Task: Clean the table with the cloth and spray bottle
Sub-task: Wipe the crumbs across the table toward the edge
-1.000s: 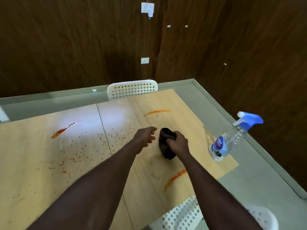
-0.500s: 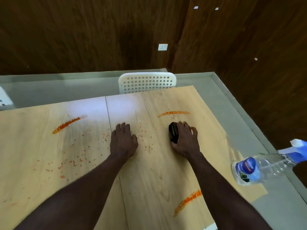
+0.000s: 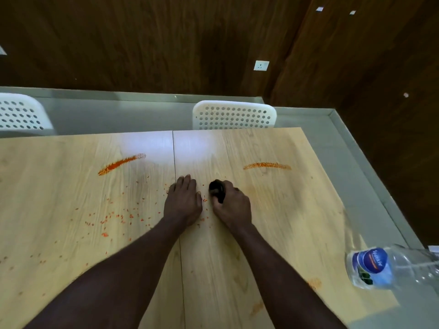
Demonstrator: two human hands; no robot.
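2 bare forearms reach in from the near edge over a light wooden table (image 3: 273, 233), whose top is made of 2 panels meeting at 1 straight seam (image 3: 177, 233) that runs near to far between the arms. At the near right edge of the table is 1 clear spray bottle (image 3: 380, 269) with a blue label, its upper part cut off by the right border, so whether it stands straight or leans cannot be told. Just left of the bottle is 1 faint orange mark (image 3: 314, 282) on the wood. Further in, many small orange crumbs (image 3: 114, 217) are scattered over the left panel, with a few more between the 2 hands. The left hand (image 3: 183, 203) lies palm down on the table across the seam, fingers straight and close together, holding nothing. Just beside it on the right, the right hand (image 3: 231, 205) is curled round 1 dark bunched cloth (image 3: 217, 189), pressing it onto the table; the cloth sticks out past the fingers on the far left side. Beyond the hands are 2 long orange streaks: the left smear (image 3: 122, 163) on the left panel and the right smear (image 3: 267, 166) on the right panel. Past the far table edge stand 2 white perforated chairs, 1 at the middle (image 3: 234, 115) and 1 at the far left (image 3: 21, 115), on a grey floor (image 3: 118, 115). On the dark wood wall (image 3: 142, 43) behind is 1 white wall socket (image 3: 261, 65).
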